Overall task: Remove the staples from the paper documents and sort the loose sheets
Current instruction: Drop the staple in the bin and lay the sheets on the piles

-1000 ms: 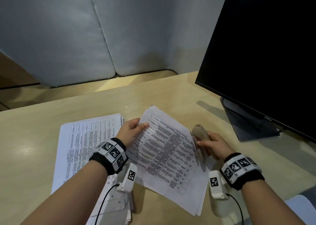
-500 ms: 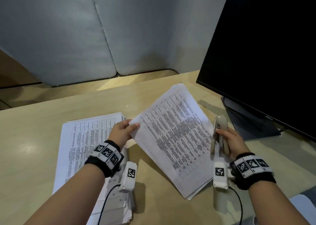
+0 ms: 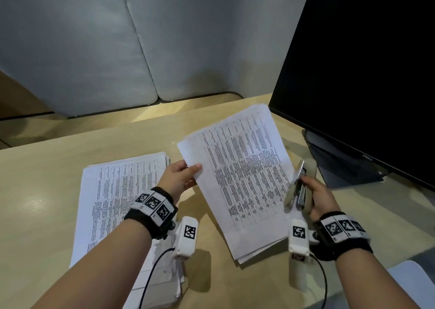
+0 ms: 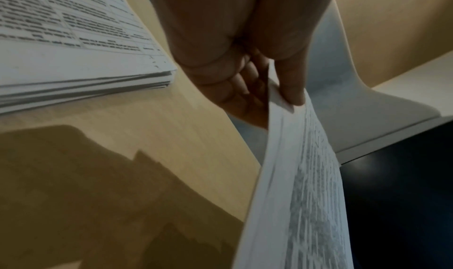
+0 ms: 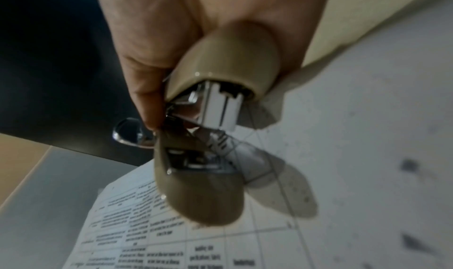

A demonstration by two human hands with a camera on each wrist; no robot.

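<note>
Bare desk [image 3: 58, 167] at far left, paper stack [image 3: 113, 191] ahead of it, monitor [image 3: 364, 73] walling the right

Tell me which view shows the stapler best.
The right wrist view: the beige stapler fills it, showing its metal mouth, gripped by the right hand. The head view shows it small, edge-on. The left wrist view misses it.

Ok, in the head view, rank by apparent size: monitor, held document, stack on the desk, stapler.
Largest to smallest:
1. monitor
2. held document and stack on the desk: too similar, and the left arm covers part of the stack
3. stapler
</note>
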